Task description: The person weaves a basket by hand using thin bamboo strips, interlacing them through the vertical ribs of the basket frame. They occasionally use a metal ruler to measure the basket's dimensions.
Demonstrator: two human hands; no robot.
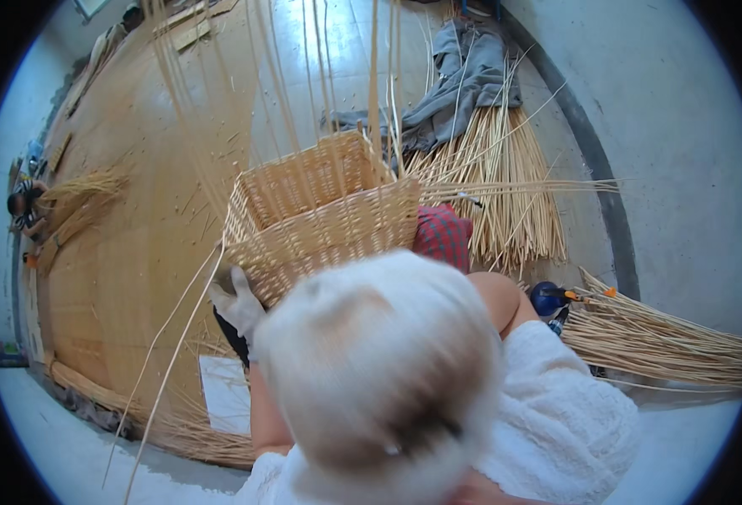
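Observation:
A rectangular woven wicker basket (320, 227) tilts in front of me, with tall stakes (274, 93) rising from its rim, some blurred. My left hand (239, 310), in a pale glove, is at the basket's near left corner. Its thumb and a finger stand apart, and it seems to touch the wall. Just above this hand, two long loose strands (171, 362) run from the corner down to the lower left. A blurred white head covering (379, 362) hides the basket's near side and my right hand. Only part of my bent right arm (508, 301) shows.
Bundles of willow rods (514, 185) lie at the right, partly under grey cloth (463, 84); another bundle (657, 341) is at lower right. Red checked cloth (444, 236) is by the basket. A dark blue round object (547, 298) stands nearby. Another person (27, 206) sits far left.

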